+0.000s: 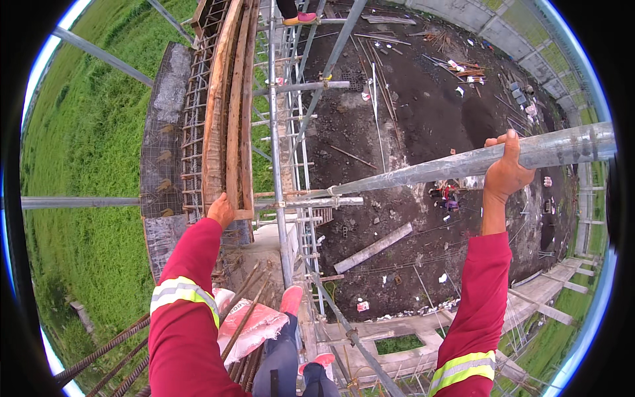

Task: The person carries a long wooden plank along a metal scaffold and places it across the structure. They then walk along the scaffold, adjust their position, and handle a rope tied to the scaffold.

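Observation:
My left hand (221,210) grips the near end of a long wooden formwork board (215,126), its fingers curled over the edge and partly hidden. Beside that board run more narrow planks (246,132), with a short crosspiece (243,214) at their near end. Out to the right, my right hand (509,173) is closed round a thick grey metal scaffold pipe (423,173), thumb on top. This pipe slants from the scaffold joint in the middle toward the right rim. Both forearms are in red sleeves with reflective bands.
An upright scaffold pole (273,119) and several braces stand right of the planks. A rebar cage (193,126) lies left of them. Near my feet are a torn white sack (254,327) and rebar rods (99,351). Far below is dark ground (450,119) with debris and people; another person's shoe (301,18) shows ahead.

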`<action>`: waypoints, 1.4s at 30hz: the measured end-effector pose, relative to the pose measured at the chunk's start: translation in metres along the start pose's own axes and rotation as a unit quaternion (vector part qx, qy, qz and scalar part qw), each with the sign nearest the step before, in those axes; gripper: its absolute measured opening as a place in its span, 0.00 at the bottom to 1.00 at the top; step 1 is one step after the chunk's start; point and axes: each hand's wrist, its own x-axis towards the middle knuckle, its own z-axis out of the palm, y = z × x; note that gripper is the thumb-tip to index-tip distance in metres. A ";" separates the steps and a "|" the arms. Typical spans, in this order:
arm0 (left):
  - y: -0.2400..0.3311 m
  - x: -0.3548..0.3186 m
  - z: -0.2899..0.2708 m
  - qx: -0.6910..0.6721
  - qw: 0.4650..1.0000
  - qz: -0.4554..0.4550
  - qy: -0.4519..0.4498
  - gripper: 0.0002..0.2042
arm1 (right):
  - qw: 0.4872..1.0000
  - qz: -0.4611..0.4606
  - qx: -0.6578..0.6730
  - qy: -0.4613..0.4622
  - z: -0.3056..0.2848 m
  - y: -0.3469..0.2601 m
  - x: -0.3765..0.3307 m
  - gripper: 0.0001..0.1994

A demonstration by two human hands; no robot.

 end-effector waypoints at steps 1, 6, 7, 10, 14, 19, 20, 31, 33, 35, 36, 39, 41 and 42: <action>0.010 0.007 0.018 0.018 1.000 0.009 0.001 0.11 | 1.000 0.004 0.007 0.000 -0.001 0.000 -0.001 0.09; 0.072 0.071 0.069 -0.044 0.999 -0.017 -0.009 0.14 | 1.000 0.008 0.010 0.007 -0.009 0.001 0.009 0.10; 0.083 0.083 0.071 -0.055 0.998 -0.033 0.025 0.13 | 1.000 0.010 -0.008 0.006 -0.014 0.001 0.013 0.11; 0.098 0.100 0.066 -0.084 0.996 -0.020 0.034 0.13 | 0.998 0.053 -0.033 -0.027 -0.026 0.001 0.027 0.15; 0.077 0.075 0.046 -0.073 0.995 0.001 0.064 0.13 | 0.996 0.073 -0.044 -0.020 -0.039 0.006 0.036 0.20; 0.053 0.041 0.029 -0.252 0.961 -0.094 0.060 0.17 | 0.996 0.062 -0.060 -0.026 -0.039 0.005 0.033 0.21; 0.050 0.036 0.030 -0.269 0.955 -0.123 0.037 0.18 | 0.996 0.060 -0.063 -0.027 -0.038 0.004 0.032 0.21; 0.044 0.001 0.069 -0.426 0.826 -0.365 0.060 0.43 | 0.997 0.049 -0.050 -0.022 -0.036 0.005 0.031 0.16; 0.045 0.003 0.066 -0.431 0.820 -0.367 0.083 0.44 | 0.997 0.053 -0.057 -0.023 -0.034 0.004 0.030 0.15; 0.047 0.005 0.063 -0.429 0.827 -0.358 0.063 0.44 | 0.997 0.053 -0.051 -0.026 -0.032 0.003 0.026 0.15; 0.047 0.007 0.063 -0.434 0.824 -0.354 0.083 0.43 | 0.998 0.050 -0.037 -0.021 -0.031 0.003 0.024 0.15; 0.046 0.007 0.065 -0.428 0.815 -0.386 0.069 0.41 | 0.999 0.029 -0.028 0.005 -0.028 0.005 0.018 0.14; 0.045 0.005 0.066 -0.436 0.813 -0.382 0.063 0.42 | 0.999 0.024 -0.033 0.012 -0.027 0.005 0.016 0.14; 0.044 0.004 0.067 -0.428 0.813 -0.388 0.070 0.42 | 0.999 0.023 -0.033 0.013 -0.027 0.005 0.016 0.13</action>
